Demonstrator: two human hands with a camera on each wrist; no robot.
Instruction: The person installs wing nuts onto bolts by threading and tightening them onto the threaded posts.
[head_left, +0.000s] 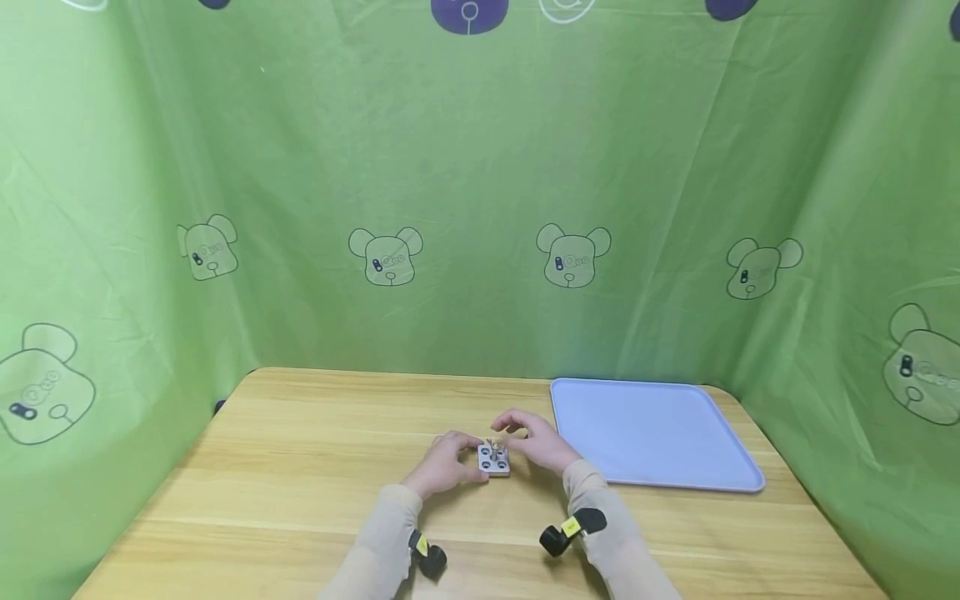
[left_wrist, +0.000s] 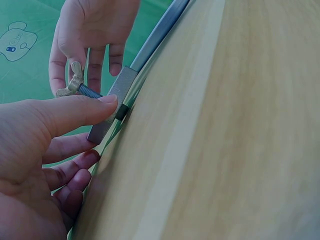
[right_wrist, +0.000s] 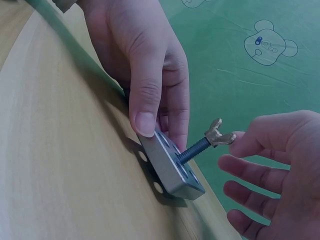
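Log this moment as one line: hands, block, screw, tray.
Left hand: grips metal block | Right hand: beside winged screw, contact unclear | Screw: standing up from block | Tray: table's right side

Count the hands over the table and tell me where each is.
2. The left hand pinches the edge of the metal block; the right hand is on the block's other side, close to the winged fastener. No others show.
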